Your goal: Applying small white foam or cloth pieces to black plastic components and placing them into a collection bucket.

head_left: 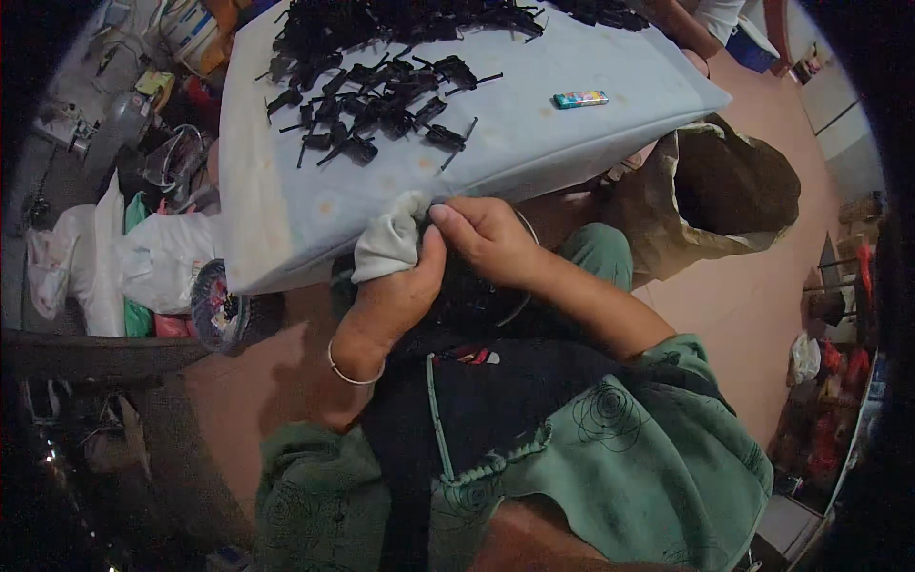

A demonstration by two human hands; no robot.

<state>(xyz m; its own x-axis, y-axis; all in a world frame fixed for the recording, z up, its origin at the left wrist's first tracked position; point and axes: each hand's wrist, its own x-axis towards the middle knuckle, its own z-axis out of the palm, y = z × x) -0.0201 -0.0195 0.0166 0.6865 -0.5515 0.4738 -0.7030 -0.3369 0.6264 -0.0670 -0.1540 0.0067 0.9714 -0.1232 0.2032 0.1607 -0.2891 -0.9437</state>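
Observation:
My left hand point(396, 296) is closed around a bunched pale grey cloth point(384, 250), just off the near edge of the table point(534, 143). Against it, my right hand point(491, 240) pinches a small black piece point(437, 212) between thumb and fingers. Most of that piece is hidden by my fingers and the cloth. Beyond my hands, a pile of small black plastic parts with thin rods point(381, 105) covers the table's far left side. One such part point(445, 139) lies close to the near edge.
A small teal packet point(579, 99) rests on the table. An open brown sack point(658, 224) stands on the floor at the right. A clear basin point(219, 310) and white plastic bags point(172, 257) are at the left. Another person's arm point(684, 27) reaches in at the far right.

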